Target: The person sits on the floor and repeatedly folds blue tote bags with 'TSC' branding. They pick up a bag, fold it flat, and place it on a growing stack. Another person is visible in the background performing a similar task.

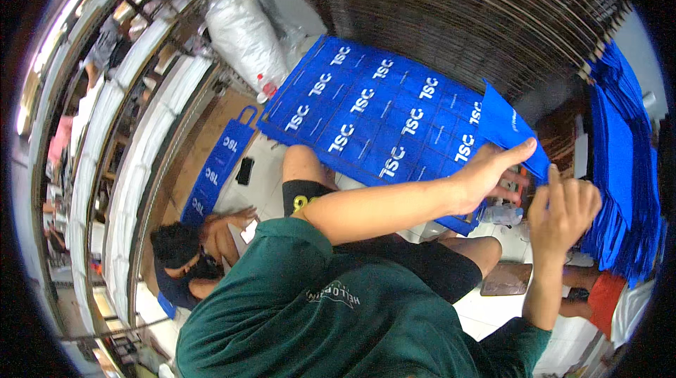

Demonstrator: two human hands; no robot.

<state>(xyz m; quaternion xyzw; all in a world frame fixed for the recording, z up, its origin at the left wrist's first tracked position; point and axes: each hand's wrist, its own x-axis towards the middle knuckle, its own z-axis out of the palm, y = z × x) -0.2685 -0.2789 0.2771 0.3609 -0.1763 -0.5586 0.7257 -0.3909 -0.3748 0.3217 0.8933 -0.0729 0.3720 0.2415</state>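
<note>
My left hand (489, 175) reaches out to the right and grips a blue fabric bag (508, 128) by its lower edge, fingers spread along it. My right hand (563, 212) is raised just right of it, fingers straight and slightly apart, the index fingertip at the bag's lower corner. It holds nothing that I can see. Below and left of the held bag, many flat blue bags with white print (373, 110) lie in overlapping rows on the floor.
A tall pile of blue bags (623, 167) stands at the right. A person with dark hair (176, 248) crouches at the left beside a long blue bag with handles (218, 160) and a black phone (244, 170). A white sack (243, 33) and woven screen (458, 12) stand behind.
</note>
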